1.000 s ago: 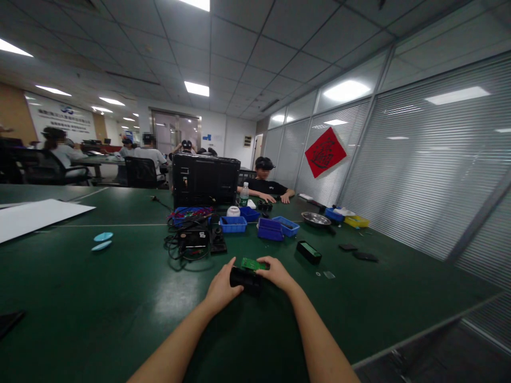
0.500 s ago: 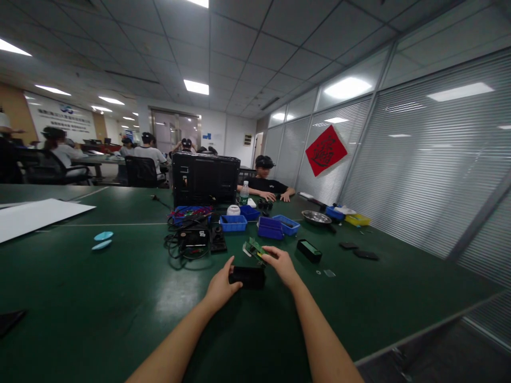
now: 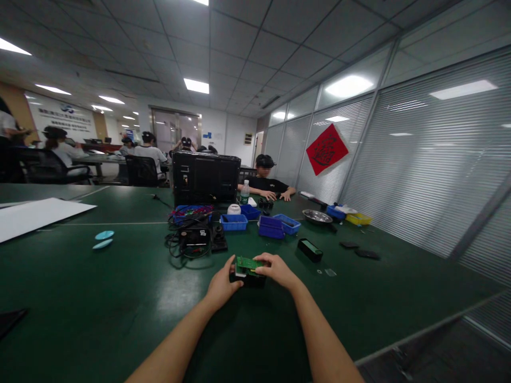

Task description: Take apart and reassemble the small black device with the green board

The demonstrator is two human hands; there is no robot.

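Observation:
My left hand [image 3: 222,279] grips the left end of a black plastic housing [image 3: 255,282] on the green table. Between the fingers of my right hand [image 3: 278,269] is a green circuit board [image 3: 247,263], which lies over the top of the housing and covers much of it. A white part [image 3: 240,274] shows beneath the board's left edge. Whether the board sits inside the housing or only rests on it I cannot tell. Farther right stands a black case with a green top face [image 3: 310,250].
Blue bins [image 3: 233,222], a tangle of black cables [image 3: 179,247] and a black monitor-like panel [image 3: 206,178] stand beyond my hands. A metal bowl [image 3: 317,216] and flat black pieces [image 3: 367,254] lie to the right. Across the table, a person's hands [image 3: 271,195] rest on it.
My right hand has brought the circuit board toward me and left, from beyond the housing to above it, and the board is now flatter. My left hand stays on the housing.

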